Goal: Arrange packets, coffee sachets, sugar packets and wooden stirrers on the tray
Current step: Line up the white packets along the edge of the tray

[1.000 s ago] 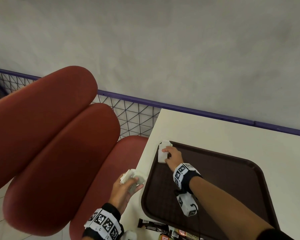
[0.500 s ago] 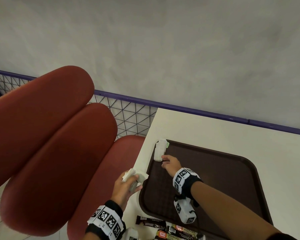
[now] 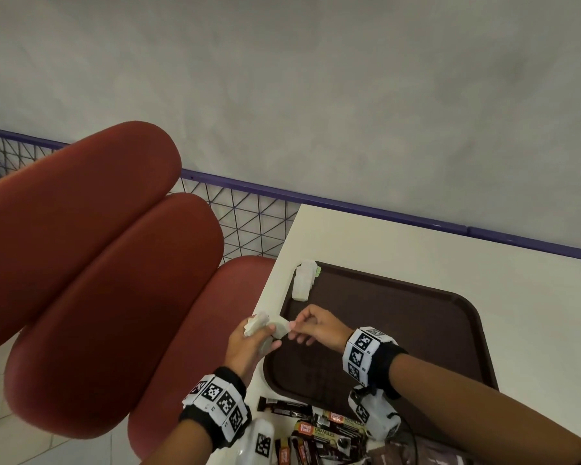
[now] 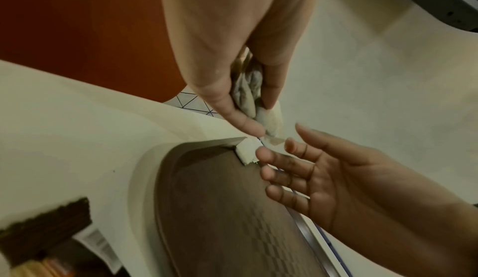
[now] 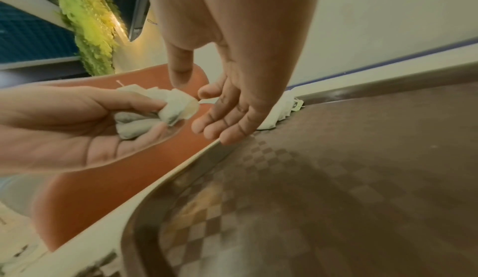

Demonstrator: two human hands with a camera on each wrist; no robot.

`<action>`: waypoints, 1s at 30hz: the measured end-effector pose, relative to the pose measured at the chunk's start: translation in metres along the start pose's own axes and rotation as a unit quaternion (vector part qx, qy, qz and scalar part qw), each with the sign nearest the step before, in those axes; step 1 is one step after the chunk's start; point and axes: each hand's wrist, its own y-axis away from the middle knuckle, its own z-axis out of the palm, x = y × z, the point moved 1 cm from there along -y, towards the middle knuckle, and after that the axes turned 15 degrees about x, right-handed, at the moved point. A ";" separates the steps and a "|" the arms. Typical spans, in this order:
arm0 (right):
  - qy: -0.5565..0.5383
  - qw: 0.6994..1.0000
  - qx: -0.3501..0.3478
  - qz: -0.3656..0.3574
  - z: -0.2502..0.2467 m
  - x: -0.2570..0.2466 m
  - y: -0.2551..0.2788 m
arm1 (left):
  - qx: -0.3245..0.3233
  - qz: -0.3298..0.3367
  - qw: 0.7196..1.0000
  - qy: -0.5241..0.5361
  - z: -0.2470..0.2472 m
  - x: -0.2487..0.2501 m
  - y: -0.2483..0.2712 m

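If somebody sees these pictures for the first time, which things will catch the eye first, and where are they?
First, the two hands meeting over the tray's left edge: the left hand grips a bunch of white packets, and the right hand reaches for them with relaxed fingers. Then the big red seat cushions on the left, and the dark brown tray with white packets lying at its far left corner.

light: dim, soft, even | wrist views: blurred, noisy | edges: wide-angle bending | no glare

café seating, red padded bench (image 3: 91, 250) (booth style), brown serving tray (image 3: 416, 330)
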 end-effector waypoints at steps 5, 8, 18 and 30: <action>-0.040 0.998 0.043 -0.023 0.003 0.002 0.002 | -0.016 0.013 1.000 -0.017 0.003 0.000 0.007; -0.039 0.993 0.095 -0.065 0.002 0.000 0.004 | -0.004 0.009 1.000 -0.022 0.003 0.000 0.008; -0.084 0.989 0.076 -0.092 0.009 0.004 0.005 | 0.008 0.005 0.999 -0.039 0.003 0.000 0.006; -0.047 0.969 0.237 -0.055 -0.006 0.009 -0.050 | 0.012 -0.024 1.000 -0.007 -0.009 0.003 -0.005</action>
